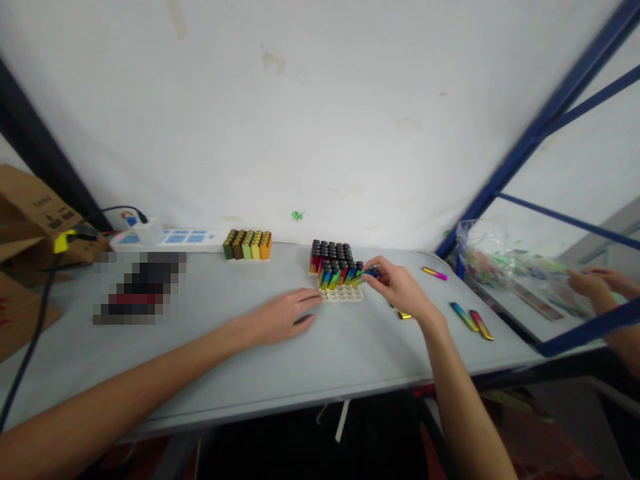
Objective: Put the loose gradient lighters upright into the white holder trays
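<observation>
A white tray with holes (345,293) lies on the table, its back rows filled with upright, rainbow-coloured lighters (336,274) with black tops. My right hand (397,287) pinches a blue-and-yellow lighter (371,272), held tilted at the right side of this tray. My left hand (290,317) rests on the table with its fingers stretched out, fingertips at the tray's left edge. A dark patch shows by its thumb; I cannot tell what it is. Right behind stands a fuller block of red-and-yellow lighters with black tops (330,251).
Loose lighters (464,317) lie to the right, with a pink one (435,273) farther back. Green-to-orange lighters (247,245) stand back left near a power strip (190,239). Cardboard boxes (40,207) are far left. Beyond a blue frame (520,157), another person's hands (597,283) show.
</observation>
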A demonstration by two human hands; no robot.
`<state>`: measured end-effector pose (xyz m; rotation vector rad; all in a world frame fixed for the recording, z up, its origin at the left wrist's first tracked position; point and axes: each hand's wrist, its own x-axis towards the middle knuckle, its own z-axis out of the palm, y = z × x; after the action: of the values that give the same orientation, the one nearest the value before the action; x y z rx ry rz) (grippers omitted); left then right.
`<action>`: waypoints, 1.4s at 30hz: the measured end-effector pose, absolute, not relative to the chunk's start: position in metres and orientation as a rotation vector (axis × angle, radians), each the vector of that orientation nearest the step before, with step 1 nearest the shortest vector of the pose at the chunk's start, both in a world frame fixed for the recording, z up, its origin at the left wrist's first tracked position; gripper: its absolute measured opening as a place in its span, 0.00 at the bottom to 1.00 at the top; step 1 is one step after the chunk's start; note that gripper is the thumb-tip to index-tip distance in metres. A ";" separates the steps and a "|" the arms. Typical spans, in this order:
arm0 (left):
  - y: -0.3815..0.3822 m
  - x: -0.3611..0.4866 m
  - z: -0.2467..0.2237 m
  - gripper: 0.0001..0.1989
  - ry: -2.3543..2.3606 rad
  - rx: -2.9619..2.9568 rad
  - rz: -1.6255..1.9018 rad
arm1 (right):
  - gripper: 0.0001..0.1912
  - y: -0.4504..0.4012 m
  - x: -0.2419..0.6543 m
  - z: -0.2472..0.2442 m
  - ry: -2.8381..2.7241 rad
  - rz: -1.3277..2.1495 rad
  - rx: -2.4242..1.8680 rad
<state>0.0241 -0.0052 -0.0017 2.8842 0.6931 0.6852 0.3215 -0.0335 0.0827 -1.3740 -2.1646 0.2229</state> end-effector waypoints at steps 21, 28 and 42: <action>-0.005 0.023 -0.003 0.19 0.703 2.860 0.669 | 0.14 -0.007 0.300 0.046 -2.117 0.204 -1.235; -0.005 0.024 -0.003 0.20 0.716 2.875 0.656 | 0.15 0.000 0.304 0.032 -2.131 0.166 -1.209; -0.005 0.023 -0.003 0.20 0.696 2.885 0.672 | 0.09 0.003 0.363 0.044 -2.177 0.019 -1.494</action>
<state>0.0231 -0.0052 -0.0027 2.8847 0.6962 0.6718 0.3630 0.0028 0.0440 -1.4943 -2.1765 0.0194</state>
